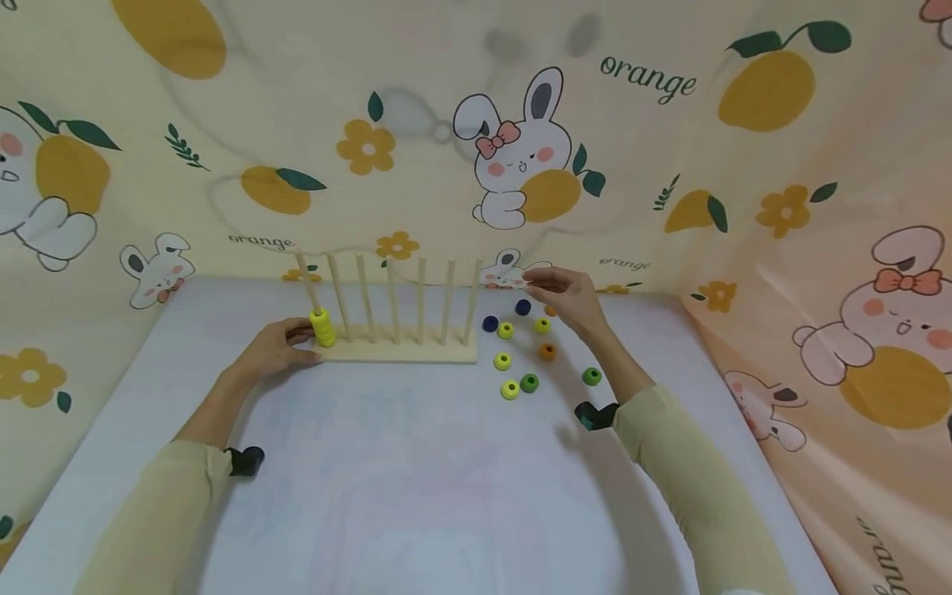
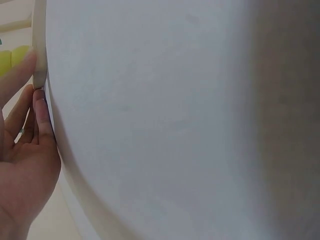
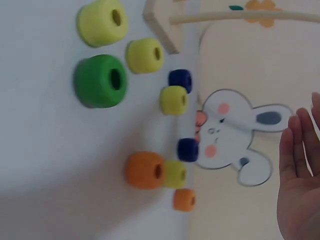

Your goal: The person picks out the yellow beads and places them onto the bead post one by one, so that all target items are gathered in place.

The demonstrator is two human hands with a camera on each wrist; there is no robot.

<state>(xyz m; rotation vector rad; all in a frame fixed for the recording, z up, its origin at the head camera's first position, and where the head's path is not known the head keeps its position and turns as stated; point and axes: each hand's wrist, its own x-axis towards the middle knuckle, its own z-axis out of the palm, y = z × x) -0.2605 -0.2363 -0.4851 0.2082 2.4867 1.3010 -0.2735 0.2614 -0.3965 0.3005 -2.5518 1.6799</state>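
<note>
A wooden peg rack (image 1: 402, 353) with a row of upright pegs stands toward the back of the table. Several yellow beads (image 1: 323, 328) are stacked on its leftmost peg. My left hand (image 1: 273, 351) holds the left end of the rack's base, thumb along the front and fingers behind, as the left wrist view also shows. To the right of the rack, my right hand (image 1: 568, 297) hovers over loose beads with fingers extended and nothing visible in them. Beneath it lie a dark blue bead (image 1: 523, 307), a yellow bead (image 1: 542, 326) and an orange bead (image 1: 547, 353).
More loose beads lie right of the rack, among them a green bead (image 1: 591, 377), another green bead (image 1: 530, 383) and a yellow bead (image 1: 509, 389). A printed cloth (image 1: 416, 182) with rabbits and oranges hangs behind the white table (image 1: 416, 463).
</note>
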